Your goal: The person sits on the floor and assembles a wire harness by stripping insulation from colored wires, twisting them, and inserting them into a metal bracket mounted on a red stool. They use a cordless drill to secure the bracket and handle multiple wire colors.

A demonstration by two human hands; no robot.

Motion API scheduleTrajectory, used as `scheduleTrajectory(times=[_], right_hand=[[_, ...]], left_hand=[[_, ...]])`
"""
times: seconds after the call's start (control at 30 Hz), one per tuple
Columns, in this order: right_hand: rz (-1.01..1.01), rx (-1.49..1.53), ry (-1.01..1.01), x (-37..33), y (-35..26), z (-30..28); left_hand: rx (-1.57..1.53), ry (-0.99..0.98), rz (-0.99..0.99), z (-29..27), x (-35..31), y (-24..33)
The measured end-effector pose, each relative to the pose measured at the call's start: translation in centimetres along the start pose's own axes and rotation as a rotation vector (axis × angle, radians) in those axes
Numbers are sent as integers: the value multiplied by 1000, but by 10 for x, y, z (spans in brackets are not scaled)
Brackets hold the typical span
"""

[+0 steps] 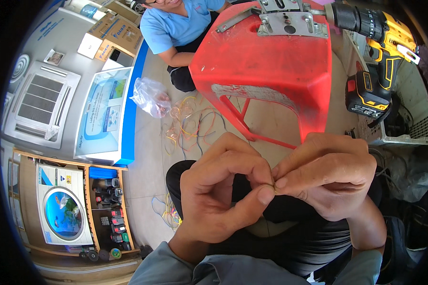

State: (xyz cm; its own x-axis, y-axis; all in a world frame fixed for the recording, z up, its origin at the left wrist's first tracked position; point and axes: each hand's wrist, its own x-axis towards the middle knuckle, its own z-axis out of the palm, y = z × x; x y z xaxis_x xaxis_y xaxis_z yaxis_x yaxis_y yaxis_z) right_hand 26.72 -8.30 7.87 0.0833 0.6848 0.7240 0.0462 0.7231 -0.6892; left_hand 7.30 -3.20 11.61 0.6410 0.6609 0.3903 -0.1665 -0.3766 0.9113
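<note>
Grey cloth covers both of my forearms, and my two bare hands meet above my dark-trousered lap. My left hand (214, 194) pinches with thumb and forefinger, the two tips pressed together in a rough ring; my right hand (330, 178) closes its own thumb and forefinger right against them. Between the four fingertips sits one thin sliver (274, 186), too small and too covered for me to say what it is. Ahead of me stands one red stool (266, 61), with a metal fitting (292, 24) on its top. To the right are one yellow-and-black drill (390, 45) and one pale crate (422, 130). One person (154, 33) in a light blue shirt is beyond the stool's left side. On the floor I count one clear plastic bag (149, 95) and two loose tangles of coloured wire, the larger (181, 118) near the bag and the smaller (169, 213) left of my left hand. Farther left stands one white machine (43, 190) with one round window.
</note>
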Motion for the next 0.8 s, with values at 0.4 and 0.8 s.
scheduleTrajectory(times=[0.4,0.8], right_hand=[[-389,-321,49,-6,11,3],[-513,-848,1,-23,-17,6]], left_hand=[[-277,-2,-167,7,-2,-6],[-442,37,-404,25,-6,11]])
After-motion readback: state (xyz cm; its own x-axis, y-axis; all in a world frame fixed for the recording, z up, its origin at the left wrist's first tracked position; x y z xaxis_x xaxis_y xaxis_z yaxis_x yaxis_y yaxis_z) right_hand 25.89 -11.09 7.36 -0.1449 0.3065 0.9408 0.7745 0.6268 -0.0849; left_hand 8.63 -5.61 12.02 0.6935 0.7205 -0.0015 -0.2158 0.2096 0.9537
